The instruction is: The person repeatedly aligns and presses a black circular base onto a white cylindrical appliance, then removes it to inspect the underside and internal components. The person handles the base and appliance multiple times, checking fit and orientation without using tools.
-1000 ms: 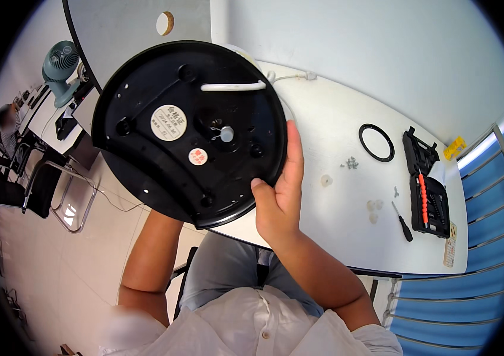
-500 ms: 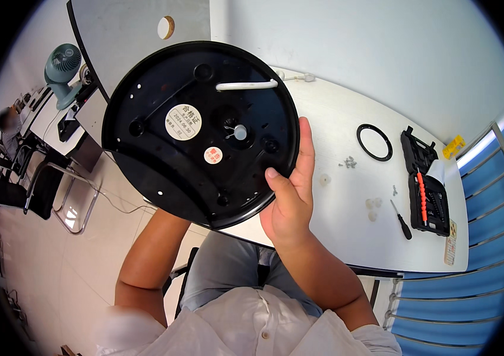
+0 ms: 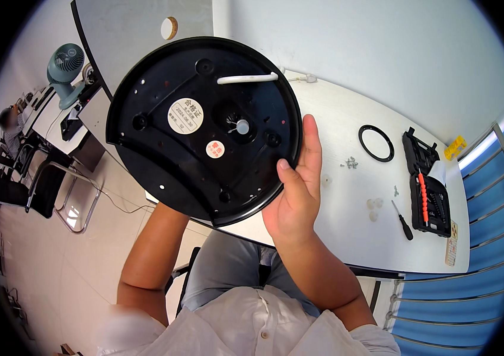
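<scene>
A round black base [image 3: 190,172] fills the middle of the view, its recessed underside turned up. On it are two round stickers, several small holes, a white curved cord [image 3: 246,78] near the far right rim and a pale round knob [image 3: 242,126] in the central recess. My right hand [image 3: 296,199] grips the base's right edge, thumb on the rim and fingers behind it. From below, my left forearm [image 3: 152,252] reaches up behind the base, which hides my left hand and its fingers.
To the right on the white table [image 3: 347,237] lie a black ring [image 3: 376,143], small screws [image 3: 350,162], a screwdriver [image 3: 403,221] and an open black tool case [image 3: 433,202] with an orange-red flexible shaft. A metal railing [image 3: 495,246] stands beyond. At left are a fan [image 3: 65,65] and chair [image 3: 41,172].
The base has shifted slightly right and tipped a little, with my right hand moving along on its edge. Things on the table keep their places.
</scene>
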`<state>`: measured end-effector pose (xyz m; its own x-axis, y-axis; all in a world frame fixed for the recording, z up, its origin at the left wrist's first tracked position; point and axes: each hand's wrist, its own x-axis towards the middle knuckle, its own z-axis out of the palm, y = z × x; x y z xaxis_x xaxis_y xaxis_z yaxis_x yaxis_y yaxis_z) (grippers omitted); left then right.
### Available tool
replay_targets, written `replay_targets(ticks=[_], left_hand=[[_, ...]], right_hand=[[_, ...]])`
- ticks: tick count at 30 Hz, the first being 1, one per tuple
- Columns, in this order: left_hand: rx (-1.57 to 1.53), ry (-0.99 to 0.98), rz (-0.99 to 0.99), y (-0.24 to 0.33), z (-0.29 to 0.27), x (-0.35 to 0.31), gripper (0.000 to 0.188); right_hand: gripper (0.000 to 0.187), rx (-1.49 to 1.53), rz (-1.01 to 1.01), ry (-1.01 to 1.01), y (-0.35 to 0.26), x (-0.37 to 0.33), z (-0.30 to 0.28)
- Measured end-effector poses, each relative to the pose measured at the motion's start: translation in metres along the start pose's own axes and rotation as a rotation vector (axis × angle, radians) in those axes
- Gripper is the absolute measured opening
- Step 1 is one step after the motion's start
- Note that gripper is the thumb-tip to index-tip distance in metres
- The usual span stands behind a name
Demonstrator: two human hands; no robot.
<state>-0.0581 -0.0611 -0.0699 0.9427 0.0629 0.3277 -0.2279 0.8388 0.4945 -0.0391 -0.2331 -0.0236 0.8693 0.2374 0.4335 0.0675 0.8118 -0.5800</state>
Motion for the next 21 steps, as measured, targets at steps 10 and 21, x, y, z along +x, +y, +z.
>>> replay_targets(ticks=[10,21], left_hand=[[0.101,0.009,0.018,0.002,-0.015,0.005,0.045],[0.090,0.094,0.026,-0.010,-0.014,0.005,0.048]], right_hand=[[0.068,0.007,0.054,0.040,-0.004,-0.003,0.000],[0.069,-0.031,0.034,0.055,-0.004,-0.003,-0.004]])
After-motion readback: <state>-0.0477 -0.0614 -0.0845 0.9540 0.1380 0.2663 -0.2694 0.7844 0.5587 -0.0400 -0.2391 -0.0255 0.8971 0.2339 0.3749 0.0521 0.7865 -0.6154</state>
